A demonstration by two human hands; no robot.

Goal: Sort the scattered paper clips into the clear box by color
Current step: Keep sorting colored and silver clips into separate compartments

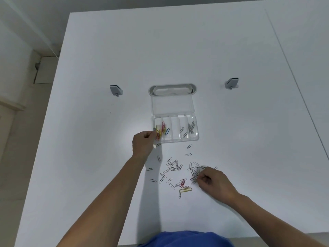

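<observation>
White table [106, 68], matte and smooth. Left hand [143, 144] at the left end of the clear box [175, 130], fingers curled; whether they pinch a clip cannot be told. The box is rigid transparent plastic with its lid folded back. Its left compartments hold coloured clips [161, 131] in red, yellow and blue; its right compartments hold silver clips [190, 128]. Scattered paper clips [173, 165], thin bent wire and mostly silver, lie nearer the person. Right hand [214, 182], fingers curled, pinches at clips at the pile's right edge.
</observation>
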